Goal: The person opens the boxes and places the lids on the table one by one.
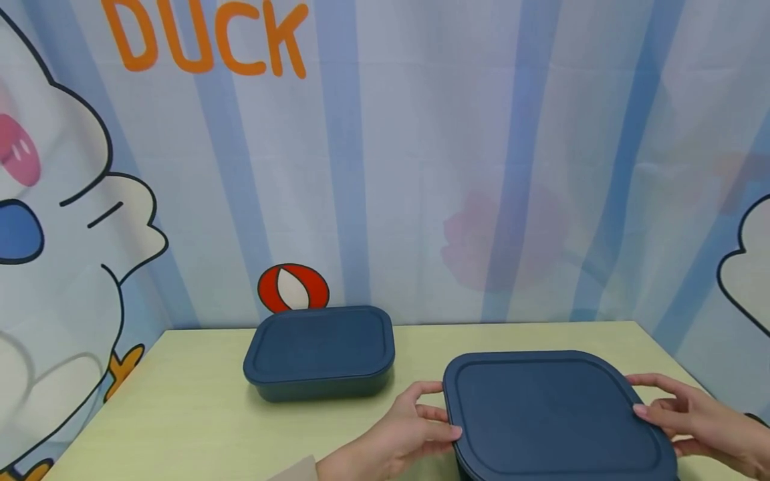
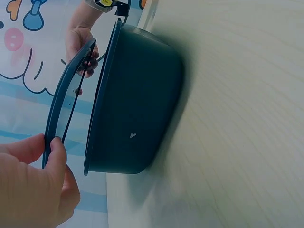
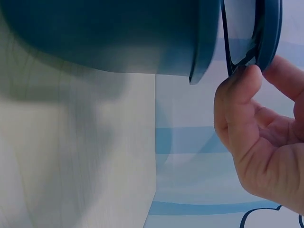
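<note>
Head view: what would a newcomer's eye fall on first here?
Likely the orange DUCK lettering, upper left on the striped backdrop. Then the dark blue lid, lower right, held above a container by the left grip and right grip. A lidded box sits farther back, left of centre.

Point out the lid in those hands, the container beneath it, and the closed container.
Held lid [image 1: 559, 414], head view: middle of its top.
Container beneath [image 2: 137, 97], left wrist view: its side wall.
Closed container [image 1: 321, 349], head view: middle of its top.
</note>
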`<state>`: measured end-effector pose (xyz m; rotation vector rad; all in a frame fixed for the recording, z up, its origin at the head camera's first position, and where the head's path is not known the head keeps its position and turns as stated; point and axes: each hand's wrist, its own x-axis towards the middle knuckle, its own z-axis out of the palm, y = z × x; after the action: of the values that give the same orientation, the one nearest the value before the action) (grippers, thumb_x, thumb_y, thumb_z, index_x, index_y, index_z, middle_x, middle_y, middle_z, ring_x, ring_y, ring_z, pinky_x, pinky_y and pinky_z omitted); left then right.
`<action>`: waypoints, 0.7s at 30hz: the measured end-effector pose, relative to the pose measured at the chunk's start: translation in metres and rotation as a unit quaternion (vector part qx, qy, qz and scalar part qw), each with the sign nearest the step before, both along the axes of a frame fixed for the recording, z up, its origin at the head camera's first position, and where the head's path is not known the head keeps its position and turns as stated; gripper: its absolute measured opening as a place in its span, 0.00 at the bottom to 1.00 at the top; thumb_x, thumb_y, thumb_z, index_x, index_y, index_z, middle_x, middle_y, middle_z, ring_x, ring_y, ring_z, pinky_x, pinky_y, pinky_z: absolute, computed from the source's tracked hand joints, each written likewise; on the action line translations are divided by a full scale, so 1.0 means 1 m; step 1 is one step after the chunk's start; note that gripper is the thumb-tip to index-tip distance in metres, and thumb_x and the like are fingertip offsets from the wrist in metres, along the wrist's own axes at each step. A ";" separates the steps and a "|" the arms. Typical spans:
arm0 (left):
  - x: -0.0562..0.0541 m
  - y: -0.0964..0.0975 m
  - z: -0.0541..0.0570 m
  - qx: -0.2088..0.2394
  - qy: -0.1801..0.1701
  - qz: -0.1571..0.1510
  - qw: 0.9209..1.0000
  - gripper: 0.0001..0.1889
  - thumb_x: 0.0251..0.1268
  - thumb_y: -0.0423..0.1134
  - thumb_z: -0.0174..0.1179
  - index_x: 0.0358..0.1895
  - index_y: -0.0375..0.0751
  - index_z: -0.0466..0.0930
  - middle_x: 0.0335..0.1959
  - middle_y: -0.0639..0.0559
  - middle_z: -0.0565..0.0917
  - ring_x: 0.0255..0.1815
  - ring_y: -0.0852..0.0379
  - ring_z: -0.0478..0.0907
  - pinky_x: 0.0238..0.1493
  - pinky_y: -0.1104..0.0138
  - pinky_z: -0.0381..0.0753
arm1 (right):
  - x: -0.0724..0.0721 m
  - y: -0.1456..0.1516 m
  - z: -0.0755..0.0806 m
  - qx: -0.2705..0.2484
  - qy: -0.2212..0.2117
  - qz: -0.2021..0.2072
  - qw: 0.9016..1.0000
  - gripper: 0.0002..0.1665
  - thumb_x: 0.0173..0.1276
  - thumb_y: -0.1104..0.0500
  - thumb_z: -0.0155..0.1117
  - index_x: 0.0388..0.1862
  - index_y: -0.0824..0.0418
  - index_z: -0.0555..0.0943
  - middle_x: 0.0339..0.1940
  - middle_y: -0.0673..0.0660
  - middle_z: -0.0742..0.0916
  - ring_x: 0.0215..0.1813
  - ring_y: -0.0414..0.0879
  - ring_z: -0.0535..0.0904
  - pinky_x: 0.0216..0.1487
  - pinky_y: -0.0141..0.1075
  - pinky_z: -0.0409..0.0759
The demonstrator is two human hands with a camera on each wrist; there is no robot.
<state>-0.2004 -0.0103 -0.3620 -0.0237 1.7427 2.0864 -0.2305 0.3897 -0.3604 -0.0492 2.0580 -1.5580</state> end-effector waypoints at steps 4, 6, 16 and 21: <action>-0.002 0.001 -0.002 -0.006 0.002 0.006 1.000 0.30 0.52 0.18 0.61 0.60 0.36 0.64 0.33 0.44 0.76 0.27 0.55 0.78 0.34 0.65 0.81 | 0.000 -0.002 0.002 0.011 0.005 0.002 1.000 0.44 0.72 0.55 0.52 0.70 0.75 0.39 0.37 0.61 0.80 0.43 0.59 0.80 0.49 0.53 0.77; -0.003 0.001 -0.002 -0.007 0.000 0.007 1.000 0.30 0.52 0.19 0.62 0.59 0.35 0.64 0.34 0.44 0.76 0.27 0.56 0.77 0.34 0.65 0.81 | 0.000 -0.002 0.002 0.003 0.003 0.008 1.000 0.44 0.72 0.56 0.52 0.70 0.75 0.38 0.36 0.61 0.80 0.44 0.58 0.79 0.49 0.53 0.76; -0.005 0.001 -0.002 0.003 -0.005 0.004 1.000 0.26 0.53 0.18 0.61 0.56 0.32 0.65 0.34 0.43 0.76 0.30 0.55 0.77 0.38 0.63 0.81 | -0.002 0.003 -0.002 -0.078 -0.011 0.058 0.995 0.42 0.74 0.62 0.47 0.70 0.76 0.34 0.37 0.60 0.77 0.46 0.58 0.79 0.52 0.56 0.74; -0.008 0.001 -0.002 0.005 -0.010 0.003 1.000 0.26 0.53 0.19 0.61 0.55 0.33 0.65 0.35 0.43 0.76 0.30 0.55 0.78 0.37 0.63 0.81 | -0.004 0.004 -0.001 -0.096 -0.021 0.066 0.993 0.41 0.74 0.63 0.47 0.71 0.74 0.34 0.38 0.61 0.76 0.47 0.59 0.78 0.53 0.57 0.73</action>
<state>-0.2081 -0.0089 -0.3638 -0.0467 1.7210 2.0917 -0.2346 0.3939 -0.3611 -0.2163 1.8288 -1.6538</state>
